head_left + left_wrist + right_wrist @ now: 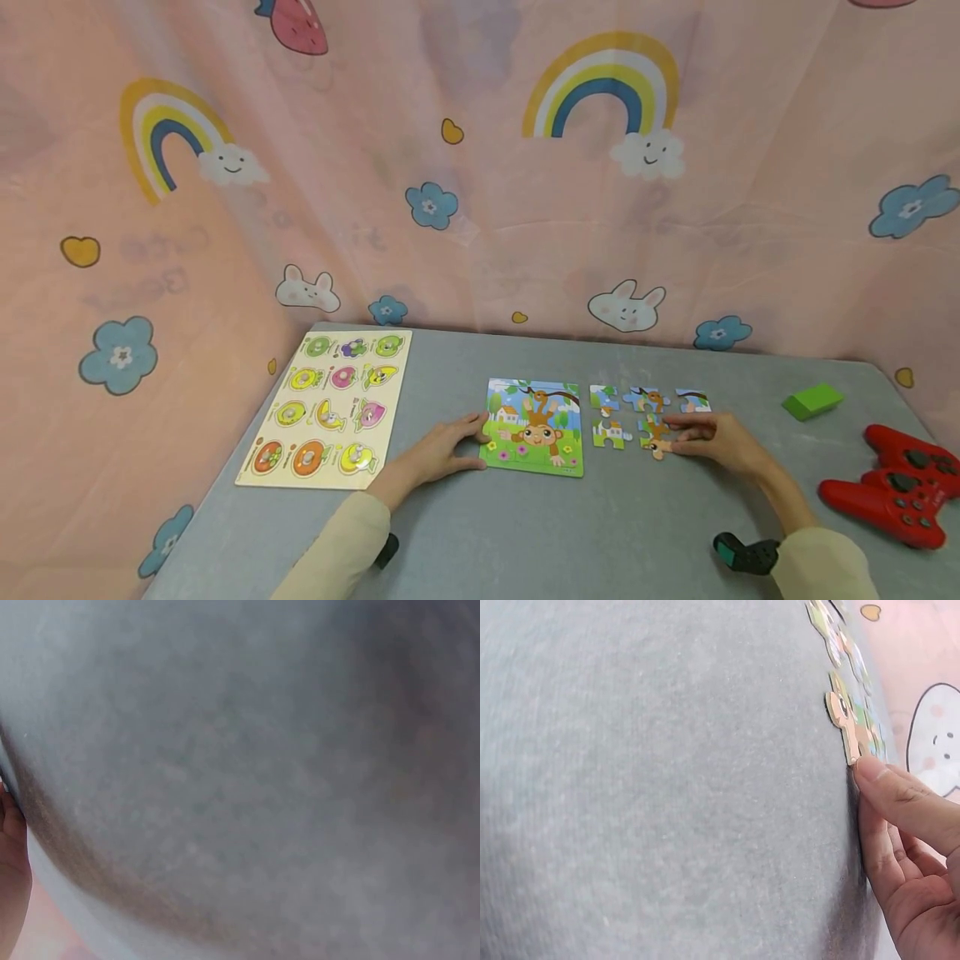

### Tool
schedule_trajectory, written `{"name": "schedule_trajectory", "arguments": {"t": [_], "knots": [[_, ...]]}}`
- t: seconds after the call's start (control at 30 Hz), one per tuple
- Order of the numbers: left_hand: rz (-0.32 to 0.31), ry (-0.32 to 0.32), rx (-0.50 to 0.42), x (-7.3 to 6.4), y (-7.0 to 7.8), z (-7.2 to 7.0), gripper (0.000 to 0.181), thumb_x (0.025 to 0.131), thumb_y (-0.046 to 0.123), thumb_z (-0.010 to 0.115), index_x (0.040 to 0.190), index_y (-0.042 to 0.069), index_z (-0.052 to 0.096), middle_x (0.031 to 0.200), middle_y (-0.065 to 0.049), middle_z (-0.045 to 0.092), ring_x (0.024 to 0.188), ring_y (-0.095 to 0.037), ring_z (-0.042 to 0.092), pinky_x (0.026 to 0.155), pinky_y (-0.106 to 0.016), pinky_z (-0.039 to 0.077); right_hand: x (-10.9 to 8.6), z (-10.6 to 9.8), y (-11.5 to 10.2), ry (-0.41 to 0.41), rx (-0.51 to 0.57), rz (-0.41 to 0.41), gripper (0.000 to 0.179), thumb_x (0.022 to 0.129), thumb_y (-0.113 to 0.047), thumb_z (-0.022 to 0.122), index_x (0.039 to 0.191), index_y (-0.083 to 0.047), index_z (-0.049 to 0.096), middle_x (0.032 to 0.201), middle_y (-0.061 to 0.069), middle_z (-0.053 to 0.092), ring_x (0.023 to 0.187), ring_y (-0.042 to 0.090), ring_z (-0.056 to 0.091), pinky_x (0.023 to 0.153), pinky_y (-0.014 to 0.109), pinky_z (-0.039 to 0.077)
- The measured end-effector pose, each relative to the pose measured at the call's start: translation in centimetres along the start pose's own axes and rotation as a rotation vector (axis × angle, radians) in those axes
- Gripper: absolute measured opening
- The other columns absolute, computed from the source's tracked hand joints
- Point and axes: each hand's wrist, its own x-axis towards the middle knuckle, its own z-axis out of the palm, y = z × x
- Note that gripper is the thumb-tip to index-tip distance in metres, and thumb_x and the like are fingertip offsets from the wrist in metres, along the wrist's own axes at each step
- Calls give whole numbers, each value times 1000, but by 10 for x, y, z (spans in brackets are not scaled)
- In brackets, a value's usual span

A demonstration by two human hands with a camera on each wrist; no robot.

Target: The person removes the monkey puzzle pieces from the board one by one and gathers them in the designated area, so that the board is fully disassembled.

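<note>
A square monkey jigsaw board (532,429) lies on the grey table, its picture facing up. At its left edge rests my left hand (446,450), thumb near the lower corner and fingers higher up. Several loose jigsaw pieces lie to the board's right, among them a house piece (611,433) and a branch piece (692,401). My right hand (716,442) pinches a monkey-face piece (657,439) by its right side. The right wrist view shows the thumb (874,774) against that piece's edge. Only a sliver of my left hand (11,862) enters the left wrist view.
A cream fruit puzzle board (322,408) lies on the table's left side. Toward the right are a green block (813,402) and a red game controller (896,483). A pink patterned curtain (480,167) hangs behind the grey table (525,533).
</note>
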Motion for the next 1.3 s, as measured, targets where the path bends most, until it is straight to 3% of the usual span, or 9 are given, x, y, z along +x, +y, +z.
{"name": "schedule_trajectory", "arguments": {"t": [0.27,0.43,0.57,0.87,1.1,1.3], "knots": [[-7,-6,0,0,2,-1,45,89,27,69,129,8,60,150,-13,36,141,-28,29,112,-45,29,-4,1,-1,58,54,1,51,88,-4,68,127,20,47,120,34,57,91,1,64,74,17,53],[-2,-4,10,0,1,-1,45,89,28,68,129,8,59,150,-14,36,140,-29,29,111,-46,30,-8,3,-7,54,206,5,55,90,-3,65,131,21,40,118,8,67,97,2,65,78,18,53],[-2,-3,4,-1,2,-1,48,89,28,69,131,7,58,148,-13,39,141,-29,29,112,-46,29,-7,11,-12,68,311,22,56,90,-5,66,135,18,40,117,-11,66,101,3,65,80,19,53],[-9,-6,15,1,3,-1,52,89,27,69,134,6,55,147,-12,42,141,-27,29,112,-44,29,-1,39,-19,34,419,-22,50,91,0,62,134,17,41,118,-4,67,104,4,64,77,21,54],[9,1,20,0,6,-2,69,88,25,70,144,-1,40,130,-5,61,140,-28,31,112,-43,30,8,64,-28,41,390,-13,52,91,-2,63,134,16,42,128,21,58,107,7,63,84,21,53],[8,2,-2,-1,7,-3,49,88,23,70,131,4,57,144,-13,45,140,-30,31,111,-45,30,20,81,-38,65,373,-42,51,90,-2,65,133,15,44,130,30,53,108,5,62,83,19,52]]}}
